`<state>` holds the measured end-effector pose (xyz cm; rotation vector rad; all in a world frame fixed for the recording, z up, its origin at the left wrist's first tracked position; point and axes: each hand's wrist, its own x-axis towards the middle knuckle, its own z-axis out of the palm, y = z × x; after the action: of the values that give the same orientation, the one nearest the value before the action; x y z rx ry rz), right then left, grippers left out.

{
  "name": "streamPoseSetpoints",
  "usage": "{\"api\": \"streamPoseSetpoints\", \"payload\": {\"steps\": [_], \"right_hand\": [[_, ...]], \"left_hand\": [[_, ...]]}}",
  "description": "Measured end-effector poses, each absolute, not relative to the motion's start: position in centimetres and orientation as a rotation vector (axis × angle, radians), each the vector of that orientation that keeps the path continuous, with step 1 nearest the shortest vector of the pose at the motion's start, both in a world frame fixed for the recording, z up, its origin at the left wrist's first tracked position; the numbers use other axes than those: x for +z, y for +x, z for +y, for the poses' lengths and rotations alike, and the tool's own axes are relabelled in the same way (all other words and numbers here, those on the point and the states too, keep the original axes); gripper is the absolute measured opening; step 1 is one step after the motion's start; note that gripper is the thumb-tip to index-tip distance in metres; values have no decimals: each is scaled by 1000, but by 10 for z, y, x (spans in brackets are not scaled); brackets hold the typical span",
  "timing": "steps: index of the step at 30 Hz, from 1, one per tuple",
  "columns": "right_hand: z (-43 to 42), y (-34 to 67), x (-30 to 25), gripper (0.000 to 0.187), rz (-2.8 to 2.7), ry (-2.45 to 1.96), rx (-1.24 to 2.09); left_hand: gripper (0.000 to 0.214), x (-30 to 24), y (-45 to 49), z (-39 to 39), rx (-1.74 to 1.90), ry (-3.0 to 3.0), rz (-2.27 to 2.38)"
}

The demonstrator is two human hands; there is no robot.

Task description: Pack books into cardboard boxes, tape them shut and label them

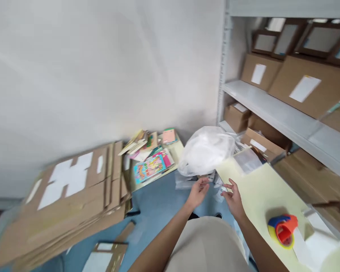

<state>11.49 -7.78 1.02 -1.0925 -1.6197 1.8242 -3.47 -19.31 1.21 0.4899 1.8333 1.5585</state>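
Observation:
My left hand (197, 192) is above the blue floor, in front of a large white translucent plastic bag (206, 149). Its fingers are loosely curled and I see nothing between them. To its right, my right hand (233, 197) is by the edge of the pale yellow table (253, 189). Between its thumb and fingers shows a small piece of clear plastic (223, 189), perhaps part of a thin bag; blur hides its exact form. More clear plastic packaging (184, 180) is below the white bag, beyond my hands.
Tape rolls with a red dispenser (285, 228) lie on the right table. Colourful books (150, 168) are piled on a low surface ahead. Flattened cardboard boxes (70, 204) stack up at left. A grey shelf (272, 109) with cartons (303, 85) stands at right.

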Motion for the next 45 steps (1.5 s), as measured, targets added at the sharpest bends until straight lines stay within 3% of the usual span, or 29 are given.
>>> {"api": "streamPoseSetpoints", "payload": {"steps": [6, 16, 21, 26, 34, 45], "right_hand": [[-125, 49, 8, 62, -1821, -905, 1934], [-299, -67, 3, 46, -2204, -520, 2212], [-359, -107, -2, 48, -2330, -384, 2313], [-388, -147, -15, 56, -2498, -307, 2327], [-445, -231, -36, 83, -2431, -233, 2601], [-472, -314, -61, 88, -2279, -715, 2784]], "left_hand": [[41, 12, -65, -293, 1775, 311, 1921], [39, -10, -120, -502, 2027, -257, 2146], [40, -21, -125, -572, 2019, -583, 2179], [49, -35, -122, -594, 1954, -746, 2244], [64, -31, -169, -613, 2257, -1247, 1710], [72, -32, -220, -621, 2072, -1568, 1564]]}}
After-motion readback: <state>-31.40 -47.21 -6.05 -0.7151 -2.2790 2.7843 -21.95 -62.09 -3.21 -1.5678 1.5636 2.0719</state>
